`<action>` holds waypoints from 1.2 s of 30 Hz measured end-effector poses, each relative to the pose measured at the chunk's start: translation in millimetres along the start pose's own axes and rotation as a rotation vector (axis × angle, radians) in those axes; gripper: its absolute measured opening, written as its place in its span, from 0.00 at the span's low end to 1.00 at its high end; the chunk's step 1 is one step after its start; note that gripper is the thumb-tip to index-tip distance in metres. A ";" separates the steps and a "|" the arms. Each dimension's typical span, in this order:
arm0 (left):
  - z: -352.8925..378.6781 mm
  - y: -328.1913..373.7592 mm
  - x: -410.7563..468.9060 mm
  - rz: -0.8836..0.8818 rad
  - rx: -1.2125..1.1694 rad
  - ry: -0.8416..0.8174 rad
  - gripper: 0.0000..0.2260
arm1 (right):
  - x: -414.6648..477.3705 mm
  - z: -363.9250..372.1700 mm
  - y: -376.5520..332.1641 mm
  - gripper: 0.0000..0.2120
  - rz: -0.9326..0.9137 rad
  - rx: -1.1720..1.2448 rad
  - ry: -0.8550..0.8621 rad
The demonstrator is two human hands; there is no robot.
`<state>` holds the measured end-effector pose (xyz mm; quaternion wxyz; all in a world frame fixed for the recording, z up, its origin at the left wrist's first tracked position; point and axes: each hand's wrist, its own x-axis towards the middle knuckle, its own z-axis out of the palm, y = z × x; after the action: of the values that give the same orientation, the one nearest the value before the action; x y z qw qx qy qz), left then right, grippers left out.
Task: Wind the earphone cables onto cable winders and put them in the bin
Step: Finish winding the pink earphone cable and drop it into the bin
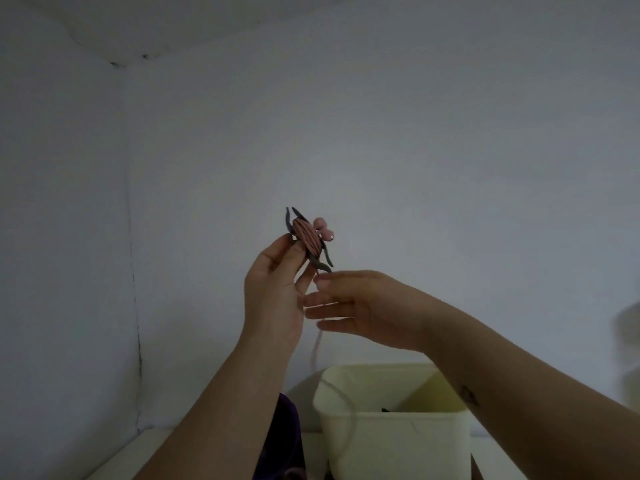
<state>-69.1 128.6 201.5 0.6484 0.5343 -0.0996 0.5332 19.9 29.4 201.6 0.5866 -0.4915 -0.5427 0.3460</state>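
My left hand (273,289) grips the winder (309,241) aloft, its long axis tilted up-left to down-right. My right hand (360,306) pinches the cable (317,342) just under its lower end, and the tail hangs toward the bin (391,441).

One wide-angle view from the person's head faces forward, level at a pale wall (415,133), with the room corner (129,202) at 9 o'clock. The left forearm (214,393) enters at 7 o'clock and the right forearm (519,358) at 4, both close to the lens. A cream bin (391,441) sits low at 5 o'clock, cut by the bottom edge.
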 end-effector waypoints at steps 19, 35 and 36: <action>-19.6 -1.1 -0.9 -0.087 -0.043 -0.059 0.10 | -8.5 4.5 5.4 0.10 -0.356 -1.105 0.448; -30.1 -24.9 -29.5 -0.004 0.652 -0.362 0.05 | -31.7 -19.5 -45.0 0.14 -0.316 -1.422 0.434; -31.0 -25.4 -31.4 -0.034 0.629 -0.383 0.05 | -32.5 -22.9 -46.4 0.15 -0.308 -1.393 0.420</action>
<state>-75.5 138.6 151.9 0.4307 0.7993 -0.0414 0.4169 30.7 -18.6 237.8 0.2726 -0.7238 -0.5756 -0.2657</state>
